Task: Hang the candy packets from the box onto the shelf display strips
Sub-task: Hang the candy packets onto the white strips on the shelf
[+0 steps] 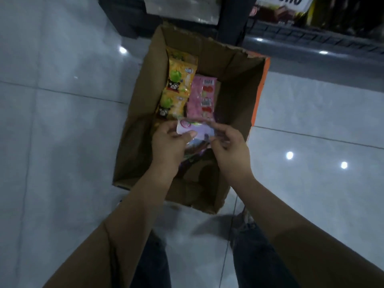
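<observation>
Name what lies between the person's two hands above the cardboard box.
In the head view, a purple and white candy packet spans the gap: the left hand and the right hand each grip one end of it over the box.

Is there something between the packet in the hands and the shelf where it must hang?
Nothing visible blocks it. Both the left hand and right hand hold the purple packet above the open box. The shelf stands beyond the box; its display strips are out of view.
</observation>
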